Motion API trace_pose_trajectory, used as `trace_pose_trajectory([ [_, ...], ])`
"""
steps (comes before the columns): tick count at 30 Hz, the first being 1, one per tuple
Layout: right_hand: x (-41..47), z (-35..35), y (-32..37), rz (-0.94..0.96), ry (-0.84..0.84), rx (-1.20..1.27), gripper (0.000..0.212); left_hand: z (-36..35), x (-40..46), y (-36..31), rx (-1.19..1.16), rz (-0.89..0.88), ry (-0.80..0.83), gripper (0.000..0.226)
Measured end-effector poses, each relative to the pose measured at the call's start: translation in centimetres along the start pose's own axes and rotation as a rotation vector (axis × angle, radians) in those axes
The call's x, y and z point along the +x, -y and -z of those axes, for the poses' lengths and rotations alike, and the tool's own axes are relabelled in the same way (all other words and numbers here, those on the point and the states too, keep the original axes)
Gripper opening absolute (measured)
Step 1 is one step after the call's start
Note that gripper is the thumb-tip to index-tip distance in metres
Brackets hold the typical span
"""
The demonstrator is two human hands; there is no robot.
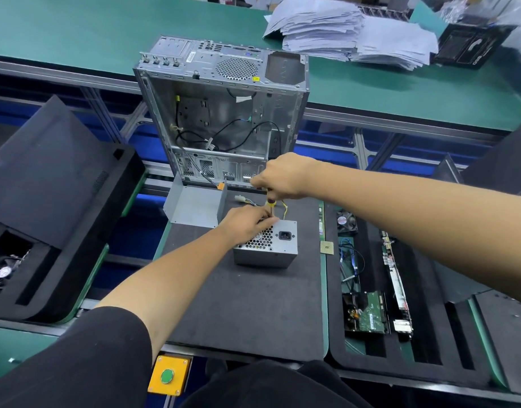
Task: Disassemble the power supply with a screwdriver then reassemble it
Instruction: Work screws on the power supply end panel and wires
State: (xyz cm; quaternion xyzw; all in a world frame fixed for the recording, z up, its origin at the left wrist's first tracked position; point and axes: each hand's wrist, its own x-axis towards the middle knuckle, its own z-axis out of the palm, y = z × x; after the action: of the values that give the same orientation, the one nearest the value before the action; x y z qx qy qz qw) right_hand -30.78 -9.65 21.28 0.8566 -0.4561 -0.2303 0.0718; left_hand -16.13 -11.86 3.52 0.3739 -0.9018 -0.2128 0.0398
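The grey metal power supply box [266,245] sits on the black foam mat [247,304] on the desk, at 6 o'clock from the open silver computer case [221,113]. Keep the yellow-and-black-handled screwdriver [271,203] upright over the top rear edge, pressing straight down. The right hand [279,176] has its fingers wrapped around the handle; the left hand [247,223] has its fingers curled at the shaft, steadying the box.

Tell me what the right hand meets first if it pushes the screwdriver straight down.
Most likely the power supply: the right hand aims the screwdriver at its top rear edge, beside the left hand. Depth is uncertain.
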Motion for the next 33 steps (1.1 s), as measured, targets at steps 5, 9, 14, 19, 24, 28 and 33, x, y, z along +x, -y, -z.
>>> trace_pose_trajectory([
  [5, 0.1, 0.0, 0.1, -0.24, 0.146, 0.021, 0.028, 0.4, -0.4, -0.1, -0.078, -0.03, -0.021, 0.04],
  [9, -0.3, -0.1, -0.5, -0.183, 0.084, 0.067, 0.034, 0.4, -0.5, -0.1, -0.127, -0.014, -0.022, 0.031],
  [14, -0.6, 0.1, -1.0, 0.132, 0.017, -0.059, 0.023, 0.7, -0.7, 0.1, -0.22, -0.001, -0.009, 0.035],
  [19, -0.6, -0.3, -1.0, 0.104, 0.034, -0.063, 0.012, 0.9, -0.9, -0.1, -0.338, 0.046, -0.036, 0.045],
  [24, -0.8, -0.9, -1.0, -0.075, 0.085, 0.047, 0.022, 0.8, -0.4, -0.2, -0.358, 0.09, -0.078, 0.049],
  [28, -0.9, -0.7, -1.9, -0.144, 0.08, 0.18, 0.025, 0.5, -0.5, -0.1, -0.384, 0.102, -0.111, 0.049],
  [33, -0.8, -1.0, -2.6, -0.177, 0.06, 0.262, 0.028, 0.6, -0.4, -0.1, -0.369, 0.076, -0.077, 0.036],
])
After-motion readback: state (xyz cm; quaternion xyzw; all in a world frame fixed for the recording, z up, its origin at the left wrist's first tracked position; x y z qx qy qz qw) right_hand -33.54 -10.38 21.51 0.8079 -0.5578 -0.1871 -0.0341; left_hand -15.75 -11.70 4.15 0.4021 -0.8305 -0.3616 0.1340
